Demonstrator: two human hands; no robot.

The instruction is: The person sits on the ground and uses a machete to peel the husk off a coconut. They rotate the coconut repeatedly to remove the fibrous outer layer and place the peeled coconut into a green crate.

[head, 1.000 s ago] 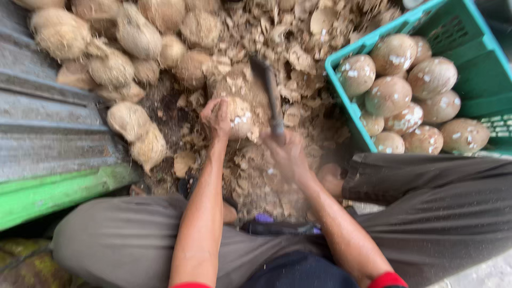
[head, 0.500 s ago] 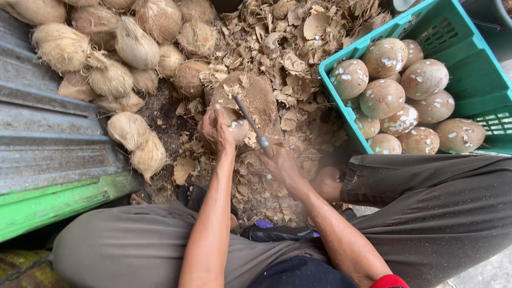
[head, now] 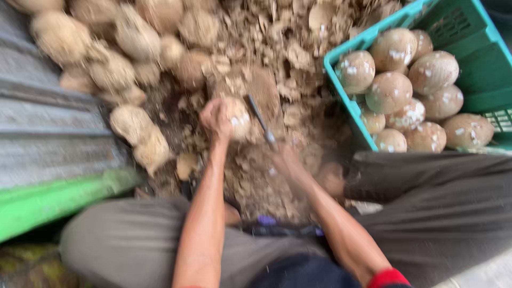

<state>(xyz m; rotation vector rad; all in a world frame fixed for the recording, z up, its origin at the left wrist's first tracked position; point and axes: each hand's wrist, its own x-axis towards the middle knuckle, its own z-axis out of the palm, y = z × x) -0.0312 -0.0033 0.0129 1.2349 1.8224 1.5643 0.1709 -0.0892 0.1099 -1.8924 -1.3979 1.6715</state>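
Note:
My left hand (head: 215, 118) grips a partly peeled coconut (head: 237, 116) and holds it over a heap of husk scraps (head: 256, 176). In my right hand (head: 288, 160) is a knife (head: 260, 120), its dark blade slanting up and left with the tip beside the coconut. Both forearms reach forward from between my knees. The picture is blurred by motion.
A green plastic crate (head: 469, 64) at the right holds several peeled coconuts (head: 410, 90). Unpeeled fibrous coconuts (head: 122, 69) lie in a pile at the upper left. Corrugated metal sheeting (head: 48, 133) with a green edge runs along the left. My grey-trousered legs (head: 426, 213) fill the bottom.
The knife blade swung down from above the coconut and now sits close against its right side. My left hand has kept hold of the coconut in nearly the same spot.

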